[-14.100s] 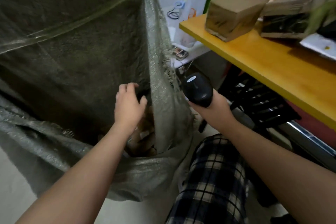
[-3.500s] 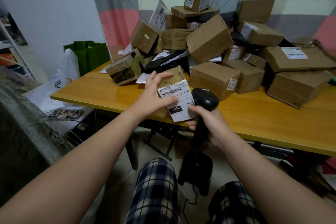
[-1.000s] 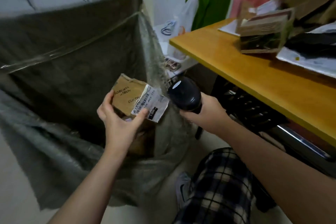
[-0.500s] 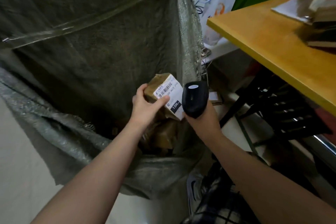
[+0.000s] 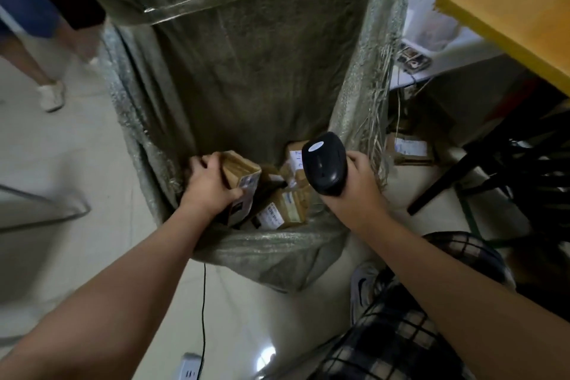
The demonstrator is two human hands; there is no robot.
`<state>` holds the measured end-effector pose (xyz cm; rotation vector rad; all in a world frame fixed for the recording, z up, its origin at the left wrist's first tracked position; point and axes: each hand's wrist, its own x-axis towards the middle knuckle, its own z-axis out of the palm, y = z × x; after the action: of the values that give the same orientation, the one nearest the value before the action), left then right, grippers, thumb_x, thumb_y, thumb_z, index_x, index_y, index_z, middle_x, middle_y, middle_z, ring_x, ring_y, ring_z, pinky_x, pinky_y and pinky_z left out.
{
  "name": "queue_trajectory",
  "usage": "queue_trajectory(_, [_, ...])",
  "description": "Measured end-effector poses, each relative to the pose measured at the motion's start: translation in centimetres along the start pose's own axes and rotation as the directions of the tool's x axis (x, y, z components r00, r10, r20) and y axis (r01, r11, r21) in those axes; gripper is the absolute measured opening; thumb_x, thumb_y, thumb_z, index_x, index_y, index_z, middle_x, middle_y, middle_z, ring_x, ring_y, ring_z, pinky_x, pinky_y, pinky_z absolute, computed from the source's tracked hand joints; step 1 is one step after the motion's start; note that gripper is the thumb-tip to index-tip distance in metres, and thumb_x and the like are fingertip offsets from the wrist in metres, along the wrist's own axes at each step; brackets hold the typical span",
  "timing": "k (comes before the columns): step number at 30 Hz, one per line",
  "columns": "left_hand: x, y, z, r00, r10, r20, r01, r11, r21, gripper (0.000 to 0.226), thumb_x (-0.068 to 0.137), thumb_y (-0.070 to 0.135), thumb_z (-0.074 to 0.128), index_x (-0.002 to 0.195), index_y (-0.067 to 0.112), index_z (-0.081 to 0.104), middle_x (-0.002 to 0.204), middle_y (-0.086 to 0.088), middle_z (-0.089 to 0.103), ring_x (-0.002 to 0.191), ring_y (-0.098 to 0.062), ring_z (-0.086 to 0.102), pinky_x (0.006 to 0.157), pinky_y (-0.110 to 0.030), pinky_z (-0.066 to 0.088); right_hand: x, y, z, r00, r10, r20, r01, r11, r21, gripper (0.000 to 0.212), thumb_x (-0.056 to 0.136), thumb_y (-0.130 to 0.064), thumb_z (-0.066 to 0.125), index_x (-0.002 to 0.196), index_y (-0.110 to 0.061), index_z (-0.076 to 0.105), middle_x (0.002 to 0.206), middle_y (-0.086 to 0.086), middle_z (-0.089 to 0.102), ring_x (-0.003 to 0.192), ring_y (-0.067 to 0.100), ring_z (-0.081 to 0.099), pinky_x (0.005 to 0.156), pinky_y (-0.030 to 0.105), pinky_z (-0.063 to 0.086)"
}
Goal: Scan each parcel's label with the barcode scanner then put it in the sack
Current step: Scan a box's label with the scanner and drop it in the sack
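Observation:
A big grey-green woven sack (image 5: pixel 246 65) stands open below me. My left hand (image 5: pixel 209 185) reaches down inside its mouth and grips a small brown cardboard parcel (image 5: pixel 240 173) with a white label on its side. Other brown labelled parcels (image 5: pixel 283 210) lie at the bottom of the sack, right beside it. My right hand (image 5: pixel 354 191) holds the black barcode scanner (image 5: pixel 324 160) upright over the sack's right edge.
The yellow table's corner (image 5: pixel 505 9) juts in at the upper right, with black chair legs (image 5: pixel 509 163) beneath. A labelled parcel (image 5: pixel 407 149) lies on the floor by the sack. Another person's legs (image 5: pixel 49 71) stand at the upper left. A power strip (image 5: pixel 188 370) and cord lie near my knee.
My left hand has lowered the parcel from above the sack's rim down into the sack, onto the others. The scanner hand stays beside it. The view tilted downward.

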<state>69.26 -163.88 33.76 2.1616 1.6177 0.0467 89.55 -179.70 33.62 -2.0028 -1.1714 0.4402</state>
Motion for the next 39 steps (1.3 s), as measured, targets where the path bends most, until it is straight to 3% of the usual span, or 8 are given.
queue_trajectory(6, [0.6, 2.9, 2.4, 0.994, 0.067, 0.088, -0.087, 0.965, 0.249, 0.089, 0.079, 0.058, 0.067, 0.146, 0.018, 0.025, 0.143, -0.019, 0.02, 0.13, -0.039, 0.028, 0.107, -0.045, 0.032, -0.3, 0.8, -0.6, 0.998, 0.049, 0.042, -0.046, 0.997, -0.062, 0.041, 0.075, -0.021, 0.077, 0.11, -0.01, 0.059, 0.117, 0.007, 0.047, 0.108, 0.023, 0.05, 0.095, 0.035, 0.042])
queue_trajectory(10, [0.2, 6.7, 1.8, 0.957, 0.288, 0.015, -0.277, 0.904, 0.326, 0.077, 0.087, 0.06, 0.053, 0.146, 0.017, 0.03, 0.149, -0.019, 0.025, 0.134, -0.037, 0.028, 0.107, -0.045, 0.031, 0.1, 2.1, -3.5, 0.993, 0.108, -0.048, -0.112, 0.991, -0.077, 0.035, 0.073, -0.019, 0.075, 0.103, -0.013, 0.058, 0.103, 0.008, 0.057, 0.1, 0.028, 0.056, 0.083, 0.036, 0.048])
queue_trajectory(18, [-4.5, 18.5, -1.6, 0.717, 0.69, -0.101, -0.661, 0.718, 0.219, 0.06, 0.091, 0.046, 0.053, 0.142, 0.017, 0.038, 0.142, -0.011, 0.038, 0.13, -0.031, 0.033, 0.106, -0.042, 0.031, -3.0, 2.2, -14.0, 0.914, 0.191, -0.357, -0.182, 0.982, 0.061, 0.044, 0.077, -0.019, 0.075, 0.117, -0.018, 0.057, 0.101, 0.004, 0.065, 0.102, 0.025, 0.061, 0.076, 0.027, 0.04])
queue_trajectory(22, [-8.7, 24.9, -1.9, 0.579, 0.805, -0.132, -0.784, 0.594, 0.179, 0.057, 0.09, 0.043, 0.057, 0.139, 0.016, 0.043, 0.136, -0.01, 0.043, 0.126, -0.032, 0.038, 0.103, -0.042, 0.034, -7.6, 2.0, -20.2, 0.835, 0.199, -0.514, -0.159, 0.98, 0.122, 0.049, 0.079, -0.017, 0.077, 0.123, -0.015, 0.057, 0.1, -0.006, 0.059, 0.097, 0.01, 0.054, 0.075, 0.018, 0.038])
queue_trajectory(28, [-16.0, 34.1, -0.5, 0.374, 0.919, -0.123, -0.913, 0.388, 0.127, 0.059, 0.09, 0.043, 0.058, 0.139, 0.015, 0.043, 0.134, -0.011, 0.046, 0.125, -0.032, 0.04, 0.102, -0.044, 0.038, -14.9, 2.7, -28.8, 0.708, 0.237, -0.665, -0.197, 0.971, 0.136, 0.035, 0.08, -0.03, 0.077, 0.11, -0.014, 0.066, 0.093, -0.001, 0.066, 0.094, 0.014, 0.06, 0.072, 0.022, 0.038])
queue_trajectory(32, [-20.7, 39.1, 0.9, 0.259, 0.96, -0.107, -0.96, 0.268, 0.08, 0.057, 0.091, 0.041, 0.057, 0.139, 0.015, 0.043, 0.135, -0.011, 0.045, 0.125, -0.032, 0.04, 0.102, -0.042, 0.036, -19.4, 2.7, -33.2, 0.636, 0.266, -0.724, -0.234, 0.961, 0.148, 0.037, 0.077, -0.037, 0.077, 0.102, -0.012, 0.068, 0.072, -0.002, 0.063, 0.073, 0.018, 0.064, 0.068, 0.028, 0.046])
queue_trajectory(35, [-23.7, 42.8, 2.4, 0.192, 0.978, -0.081, -0.979, 0.197, 0.046, 0.057, 0.09, 0.041, 0.058, 0.139, 0.016, 0.042, 0.136, -0.009, 0.043, 0.125, -0.03, 0.039, 0.101, -0.041, 0.035, -22.6, 3.0, -36.2, 0.547, 0.302, -0.781, -0.257, 0.948, 0.186, 0.028, 0.08, -0.03, 0.076, 0.098, -0.01, 0.066, 0.066, -0.004, 0.062, 0.057, 0.011, 0.063, 0.059, 0.027, 0.048])
queue_trajectory(39, [-28.3, 48.1, 5.2, 0.08, 0.996, -0.049, -0.997, 0.08, 0.004, 0.058, 0.089, 0.043, 0.059, 0.139, 0.017, 0.043, 0.136, -0.008, 0.043, 0.126, -0.028, 0.039, 0.102, -0.039, 0.035, -27.1, 3.8, -40.3, 0.402, 0.374, -0.836, -0.244, 0.924, 0.296, 0.012, 0.083, -0.028, 0.074, 0.087, -0.02, 0.066, 0.069, -0.003, 0.064, 0.062, 0.02, 0.063, 0.064, 0.032, 0.051])
